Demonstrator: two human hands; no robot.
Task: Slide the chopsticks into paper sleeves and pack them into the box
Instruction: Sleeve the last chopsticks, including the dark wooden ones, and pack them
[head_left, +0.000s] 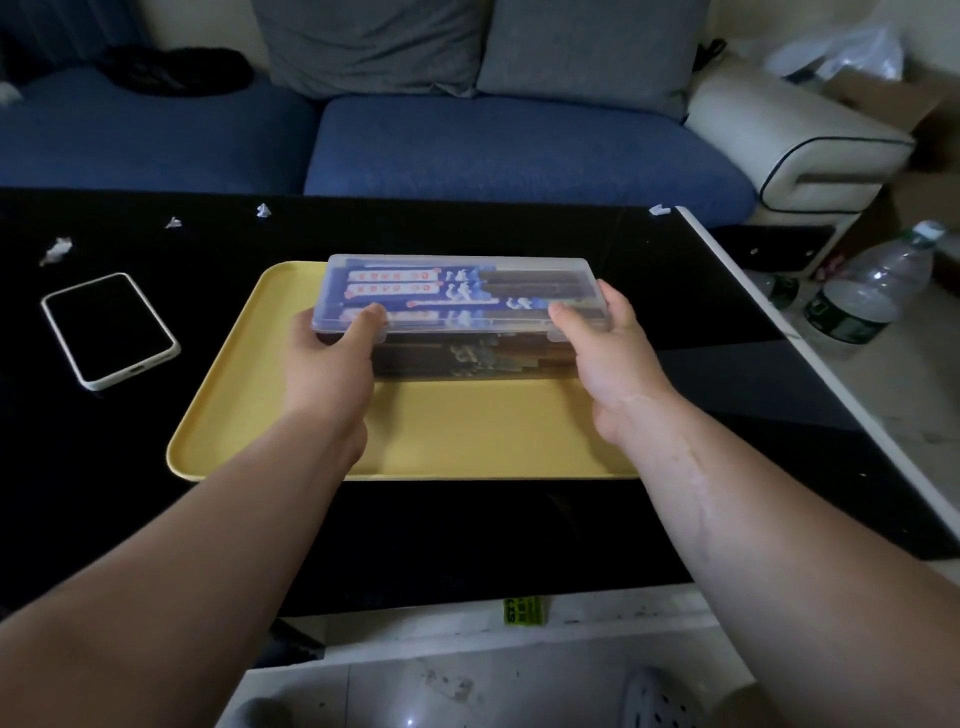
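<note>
Two hands (332, 358) hold box (460, 291) crosswise.

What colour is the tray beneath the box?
Plain pale yellow: the tray, below the box, shows best in the head view.

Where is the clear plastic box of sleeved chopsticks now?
The clear plastic box is mid-frame in the head view, over the far half of the yellow tray, gripped by the left hand and right hand.

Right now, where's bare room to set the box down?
The near half of the tray, below the box, is bare; so is the black table right of the tray, out to its white edge. Crowded: left side, with phone and paper scraps.
</note>
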